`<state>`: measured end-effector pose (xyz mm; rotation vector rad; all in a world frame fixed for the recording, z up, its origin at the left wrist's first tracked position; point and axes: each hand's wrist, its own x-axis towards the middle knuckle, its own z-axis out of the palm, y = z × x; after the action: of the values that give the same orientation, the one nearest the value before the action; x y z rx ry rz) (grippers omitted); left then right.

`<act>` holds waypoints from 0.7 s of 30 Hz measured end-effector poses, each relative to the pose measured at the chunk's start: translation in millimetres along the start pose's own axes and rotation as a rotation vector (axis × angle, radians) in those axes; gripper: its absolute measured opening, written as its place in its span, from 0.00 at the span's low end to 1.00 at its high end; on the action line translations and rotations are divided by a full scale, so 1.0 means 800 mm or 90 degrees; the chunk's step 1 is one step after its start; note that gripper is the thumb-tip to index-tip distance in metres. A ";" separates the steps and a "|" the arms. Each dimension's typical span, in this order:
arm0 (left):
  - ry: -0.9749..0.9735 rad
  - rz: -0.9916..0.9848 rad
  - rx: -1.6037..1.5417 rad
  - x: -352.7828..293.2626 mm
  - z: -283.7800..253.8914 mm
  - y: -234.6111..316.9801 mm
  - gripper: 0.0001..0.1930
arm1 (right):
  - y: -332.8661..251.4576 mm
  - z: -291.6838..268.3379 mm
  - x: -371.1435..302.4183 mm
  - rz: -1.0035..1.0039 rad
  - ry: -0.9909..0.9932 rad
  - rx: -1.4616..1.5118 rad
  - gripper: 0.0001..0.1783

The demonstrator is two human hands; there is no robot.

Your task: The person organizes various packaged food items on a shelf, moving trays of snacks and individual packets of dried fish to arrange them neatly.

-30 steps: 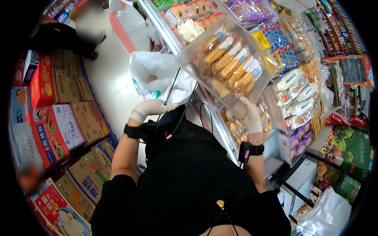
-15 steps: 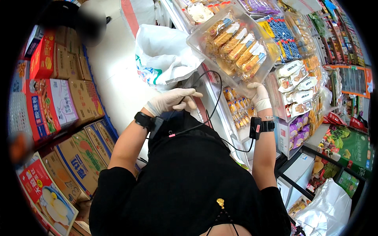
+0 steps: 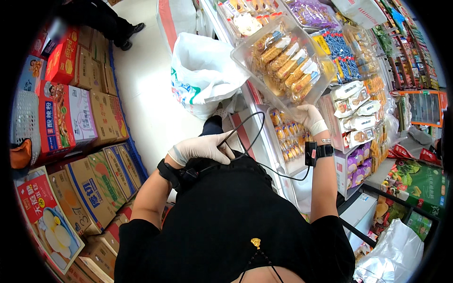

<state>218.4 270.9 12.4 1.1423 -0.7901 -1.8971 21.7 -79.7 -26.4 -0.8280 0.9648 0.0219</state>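
Note:
My left hand (image 3: 200, 148), in a white glove, is in front of my waist with its fingers curled closed. A thin black cable (image 3: 263, 123) runs out from between those fingers, loops up and drops back toward my waist. My right hand (image 3: 309, 119), gloved as well, grips the near corner of a clear plastic tray (image 3: 240, 55). The tray sits tilted over the display shelf. Wrapped golden pastry sticks (image 3: 290, 67) lie in a row inside it. Just beyond my left hand, an open white plastic bag (image 3: 200, 75) stands on the floor.
Stacked cartons (image 3: 89, 188) line the left side, behind a blue edging. A person's dark-trousered legs (image 3: 106, 23) stand at the far left. Packaged snacks (image 3: 351, 101) fill the shelf on the right. Below them rests a crumpled clear plastic bag (image 3: 394, 252).
My left hand has drawn closer to my waist, and its fingers have curled in more. My right hand still holds the tray. The other person's legs and shoes have come into view.

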 end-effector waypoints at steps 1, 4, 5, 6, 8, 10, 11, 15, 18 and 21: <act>0.009 -0.010 -0.014 0.005 -0.005 -0.001 0.50 | -0.002 0.006 -0.005 0.001 0.003 -0.007 0.24; 0.090 -0.015 -0.053 0.017 -0.024 0.011 0.47 | -0.010 0.014 -0.015 -0.013 0.036 -0.015 0.26; 0.151 -0.032 -0.054 0.025 -0.036 0.010 0.46 | -0.004 0.007 -0.009 -0.037 0.005 0.015 0.24; 0.211 -0.047 -0.053 0.033 -0.047 0.009 0.46 | -0.001 -0.001 -0.007 -0.061 -0.026 0.045 0.22; 0.342 0.079 0.098 0.042 -0.066 0.035 0.48 | -0.003 0.016 -0.019 -0.115 0.010 0.045 0.28; 0.409 0.199 0.270 0.054 -0.101 0.050 0.46 | -0.027 0.053 -0.047 -0.101 -0.018 0.086 0.32; 0.357 0.149 0.315 0.049 -0.105 0.087 0.48 | -0.041 0.070 -0.063 -0.076 -0.037 0.131 0.32; 0.179 0.061 0.317 0.054 -0.134 0.173 0.52 | -0.096 0.126 -0.105 -0.004 -0.037 0.264 0.30; 0.057 0.202 0.057 0.068 -0.142 0.253 0.49 | -0.137 0.147 -0.102 -0.006 -0.040 0.308 0.29; 0.112 0.184 -0.104 0.093 -0.160 0.315 0.43 | -0.191 0.167 -0.087 -0.083 -0.104 0.270 0.31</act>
<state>385.9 63.7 131.7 1.0171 -0.6507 -1.5686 131.9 -79.4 157.8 -0.4873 0.7242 -0.2184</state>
